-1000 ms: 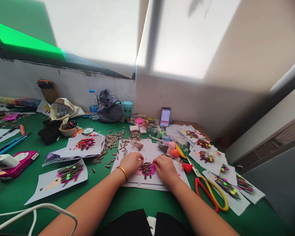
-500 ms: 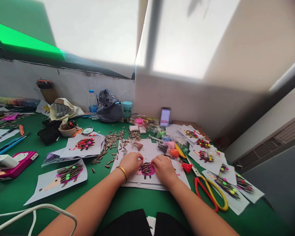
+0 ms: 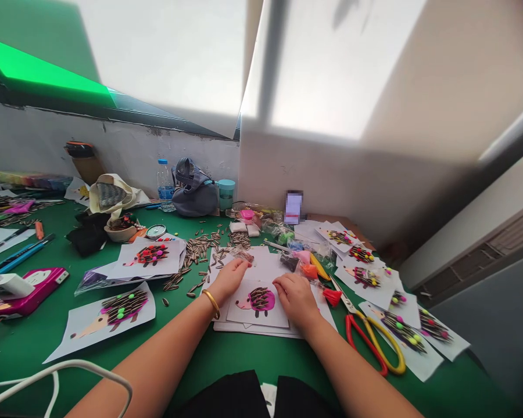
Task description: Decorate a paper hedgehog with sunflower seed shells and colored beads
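A small white card with a pink hedgehog covered in sunflower seeds lies on a stack of white paper in front of me. My left hand, with a gold bangle at the wrist, is just above the card's upper left, fingers pinched beside a small plastic bag of brown clay; what it holds, if anything, is too small to name. My right hand rests at the card's right edge with curled fingers; nothing can be made out in them. Loose sunflower seeds spread behind my left hand.
Scissors with red and yellow handles lie right of the paper, near bagged coloured clay. Finished hedgehog cards are on both sides. A phone, bottle and cup stand at the back. A white cable crosses the lower left.
My left hand has moved up and away from the hedgehog, towards the clay bag. My right hand has shifted slightly right, so more of the card shows.
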The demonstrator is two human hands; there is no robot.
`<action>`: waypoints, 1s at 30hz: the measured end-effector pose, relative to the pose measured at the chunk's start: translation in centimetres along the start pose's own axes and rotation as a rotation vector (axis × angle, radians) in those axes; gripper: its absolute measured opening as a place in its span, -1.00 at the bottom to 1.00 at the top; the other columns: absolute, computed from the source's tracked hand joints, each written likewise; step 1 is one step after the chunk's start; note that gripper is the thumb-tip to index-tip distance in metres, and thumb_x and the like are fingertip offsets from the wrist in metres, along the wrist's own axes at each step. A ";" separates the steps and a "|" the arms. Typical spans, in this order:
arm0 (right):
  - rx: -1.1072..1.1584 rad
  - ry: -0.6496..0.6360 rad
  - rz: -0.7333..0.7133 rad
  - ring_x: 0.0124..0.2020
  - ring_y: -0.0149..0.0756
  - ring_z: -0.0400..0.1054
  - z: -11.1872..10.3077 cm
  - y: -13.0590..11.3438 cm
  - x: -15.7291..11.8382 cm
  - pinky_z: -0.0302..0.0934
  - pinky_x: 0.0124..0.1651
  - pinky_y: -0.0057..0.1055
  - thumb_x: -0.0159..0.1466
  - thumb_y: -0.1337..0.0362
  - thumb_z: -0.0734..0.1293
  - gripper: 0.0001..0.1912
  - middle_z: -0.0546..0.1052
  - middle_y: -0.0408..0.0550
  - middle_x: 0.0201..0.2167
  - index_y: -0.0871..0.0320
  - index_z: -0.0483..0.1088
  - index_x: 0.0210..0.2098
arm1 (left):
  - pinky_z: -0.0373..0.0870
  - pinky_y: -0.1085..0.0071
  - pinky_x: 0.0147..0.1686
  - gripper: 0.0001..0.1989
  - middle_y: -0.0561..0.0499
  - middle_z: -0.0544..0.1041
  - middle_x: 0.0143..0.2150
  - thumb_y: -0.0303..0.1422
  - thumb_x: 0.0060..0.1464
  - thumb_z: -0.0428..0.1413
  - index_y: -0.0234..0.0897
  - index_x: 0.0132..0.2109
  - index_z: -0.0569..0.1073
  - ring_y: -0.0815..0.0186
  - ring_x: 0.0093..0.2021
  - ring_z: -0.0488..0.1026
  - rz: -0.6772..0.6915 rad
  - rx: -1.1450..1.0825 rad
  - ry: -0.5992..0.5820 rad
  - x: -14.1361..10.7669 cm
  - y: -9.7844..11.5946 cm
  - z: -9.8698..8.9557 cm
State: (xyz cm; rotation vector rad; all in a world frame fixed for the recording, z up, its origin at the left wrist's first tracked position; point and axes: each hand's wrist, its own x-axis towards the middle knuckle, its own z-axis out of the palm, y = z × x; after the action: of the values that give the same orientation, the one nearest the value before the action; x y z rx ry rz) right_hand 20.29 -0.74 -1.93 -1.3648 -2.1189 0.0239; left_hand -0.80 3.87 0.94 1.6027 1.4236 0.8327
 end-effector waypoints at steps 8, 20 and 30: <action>0.017 -0.006 0.062 -0.17 -0.22 0.33 0.4 0.5 -0.3 0.03 -0.14 -0.31 0.34 0.35 0.19 -0.80 0.52 -0.06 -0.26 0.09 0.45 -0.22 | -0.19 0.62 -0.74 -0.82 0.18 0.24 -0.51 -0.38 -0.02 0.08 -0.30 -0.21 0.41 0.59 -0.69 0.07 -0.255 -0.857 0.128 0.8 0.8 -3.7; 0.022 0.013 0.084 -0.16 -0.25 0.34 0.6 0.5 -0.3 0.06 -0.12 -0.34 0.30 0.38 0.21 -0.81 0.52 -0.08 -0.25 0.09 0.46 -0.23 | -0.09 0.68 -0.77 -0.70 0.01 0.40 -0.36 -0.70 -0.06 0.01 -0.35 -0.17 0.37 0.58 -0.62 0.26 -0.308 -0.982 0.158 2.2 -0.7 -4.9; 0.075 0.028 0.058 -0.13 -0.19 0.34 0.0 -0.4 0.3 0.08 -0.06 -0.27 0.28 0.38 0.23 -0.82 0.52 -0.05 -0.22 0.09 0.45 -0.21 | -0.06 0.69 -0.77 -0.90 -0.04 0.48 -0.34 -0.54 0.06 0.12 -0.40 -0.23 0.46 0.59 -0.60 0.28 -0.299 -0.928 0.057 1.7 -0.8 -2.9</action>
State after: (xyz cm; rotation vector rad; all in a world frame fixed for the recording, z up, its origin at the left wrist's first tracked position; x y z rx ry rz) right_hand 19.93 -0.66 -1.63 -1.3746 -2.0346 0.1064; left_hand -3.48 6.02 1.41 0.6506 1.0212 1.1295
